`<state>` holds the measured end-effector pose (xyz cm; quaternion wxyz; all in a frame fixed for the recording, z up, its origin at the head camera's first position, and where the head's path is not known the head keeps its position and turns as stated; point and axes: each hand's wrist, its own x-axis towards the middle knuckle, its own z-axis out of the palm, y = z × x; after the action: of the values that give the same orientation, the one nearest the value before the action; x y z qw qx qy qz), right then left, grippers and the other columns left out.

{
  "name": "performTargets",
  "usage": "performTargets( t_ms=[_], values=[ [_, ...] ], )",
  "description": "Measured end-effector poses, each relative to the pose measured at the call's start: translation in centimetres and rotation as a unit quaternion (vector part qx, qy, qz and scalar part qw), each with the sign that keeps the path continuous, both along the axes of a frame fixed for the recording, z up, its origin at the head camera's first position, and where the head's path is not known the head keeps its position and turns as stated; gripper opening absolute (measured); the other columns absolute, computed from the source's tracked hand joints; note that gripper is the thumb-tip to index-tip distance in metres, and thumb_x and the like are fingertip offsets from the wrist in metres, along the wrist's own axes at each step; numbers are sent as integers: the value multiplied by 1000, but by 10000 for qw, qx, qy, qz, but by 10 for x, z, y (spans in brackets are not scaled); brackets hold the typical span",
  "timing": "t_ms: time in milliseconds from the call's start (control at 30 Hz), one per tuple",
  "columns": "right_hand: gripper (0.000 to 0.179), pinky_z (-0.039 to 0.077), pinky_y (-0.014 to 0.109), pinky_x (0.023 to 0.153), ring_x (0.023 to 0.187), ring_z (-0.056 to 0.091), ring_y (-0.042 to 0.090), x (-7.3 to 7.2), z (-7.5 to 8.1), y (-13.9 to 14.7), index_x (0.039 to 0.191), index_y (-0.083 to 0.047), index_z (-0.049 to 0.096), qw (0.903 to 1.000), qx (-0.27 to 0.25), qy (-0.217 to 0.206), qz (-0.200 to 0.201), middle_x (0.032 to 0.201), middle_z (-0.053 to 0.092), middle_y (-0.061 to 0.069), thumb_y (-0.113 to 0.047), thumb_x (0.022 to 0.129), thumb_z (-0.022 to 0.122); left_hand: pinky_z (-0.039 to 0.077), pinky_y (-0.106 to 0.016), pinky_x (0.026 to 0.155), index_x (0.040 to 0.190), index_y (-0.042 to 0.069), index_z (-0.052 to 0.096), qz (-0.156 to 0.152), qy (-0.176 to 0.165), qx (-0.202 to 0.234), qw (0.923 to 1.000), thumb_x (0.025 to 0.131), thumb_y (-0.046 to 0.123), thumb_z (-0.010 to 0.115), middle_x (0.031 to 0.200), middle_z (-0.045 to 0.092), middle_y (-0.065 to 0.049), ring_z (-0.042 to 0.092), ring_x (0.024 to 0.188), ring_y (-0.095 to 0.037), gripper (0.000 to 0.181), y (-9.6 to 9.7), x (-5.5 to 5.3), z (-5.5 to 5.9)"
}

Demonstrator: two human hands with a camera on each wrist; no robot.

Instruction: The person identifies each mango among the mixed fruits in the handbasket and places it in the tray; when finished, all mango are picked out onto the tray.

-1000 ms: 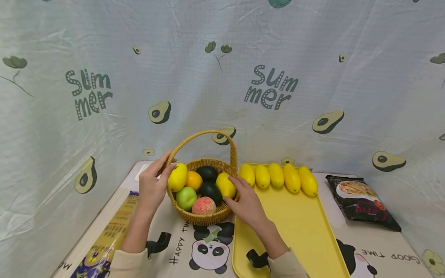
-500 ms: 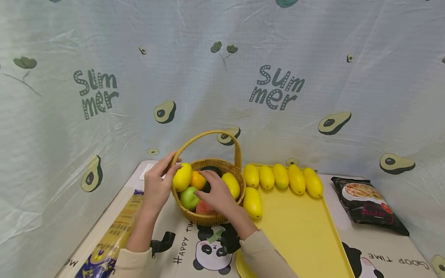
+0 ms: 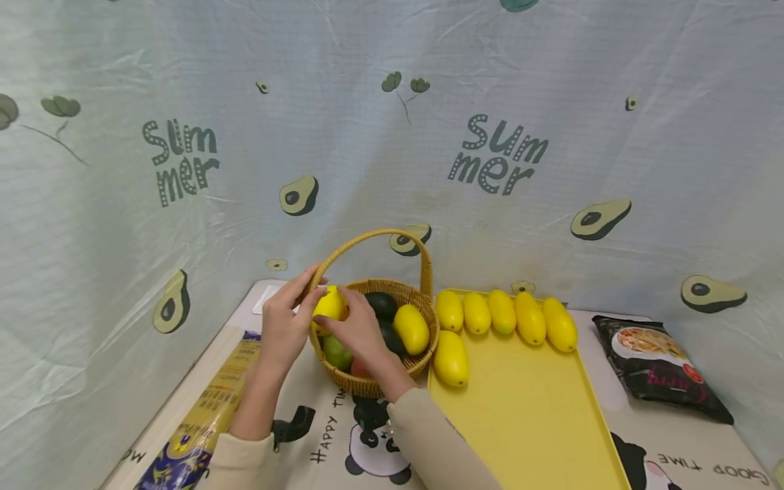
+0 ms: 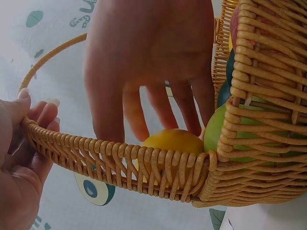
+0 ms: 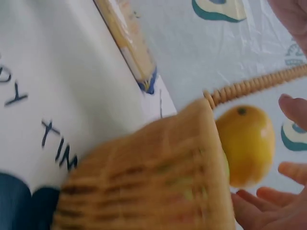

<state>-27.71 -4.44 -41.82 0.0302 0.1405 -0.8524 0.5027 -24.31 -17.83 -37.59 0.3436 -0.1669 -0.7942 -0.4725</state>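
Observation:
My left hand [image 3: 284, 320] grips the left side of the wicker basket's handle [image 3: 380, 233]. Inside the basket [image 3: 361, 389], a yellow mango [image 3: 331, 303] sits at the left, near that hand. Around this mango reaches my right hand [image 3: 361, 330], its thumb and fingers spread; the right wrist view shows a gap between the thumb and the mango [image 5: 247, 143]. Also in the basket are another mango [image 3: 412, 330], dark green avocados [image 3: 381, 306], a green apple [image 3: 337, 354] and a peach, partly covered by my right arm. The orange is hidden in the head view.
Right of the basket lies a yellow tray [image 3: 520, 408], with a row of mangoes [image 3: 502, 312] along its far edge and one mango [image 3: 451, 359] at its left. A black food packet [image 3: 661, 367] lies far right, a long noodle packet [image 3: 205, 415] left.
My right hand has let go of a mango on the tray's left side and moved left over the basket to the mango there. My left hand stays on the handle.

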Motion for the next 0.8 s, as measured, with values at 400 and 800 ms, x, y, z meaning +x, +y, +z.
performTargets(
  t_ms=[400, 800],
  values=[
    [72, 56, 38, 89, 109, 54, 21, -3, -7, -21, 151, -23, 42, 9975, 79, 277, -648, 143, 51, 2, -34, 86, 71, 50, -7, 91, 138, 13, 60, -74, 121, 8, 9999, 94, 6, 66, 114, 73, -11, 69, 108, -25, 45, 1, -1, -1],
    [69, 56, 36, 87, 106, 58, 20, -6, -7, -23, 150, -23, 44, 9971, 126, 314, -680, 137, 56, 3, -39, 89, 72, 50, -7, 92, 138, 14, 60, -117, 46, 61, 9999, 94, 6, 66, 114, 72, -13, 68, 111, -23, 45, -2, -2, -1]
  ],
)
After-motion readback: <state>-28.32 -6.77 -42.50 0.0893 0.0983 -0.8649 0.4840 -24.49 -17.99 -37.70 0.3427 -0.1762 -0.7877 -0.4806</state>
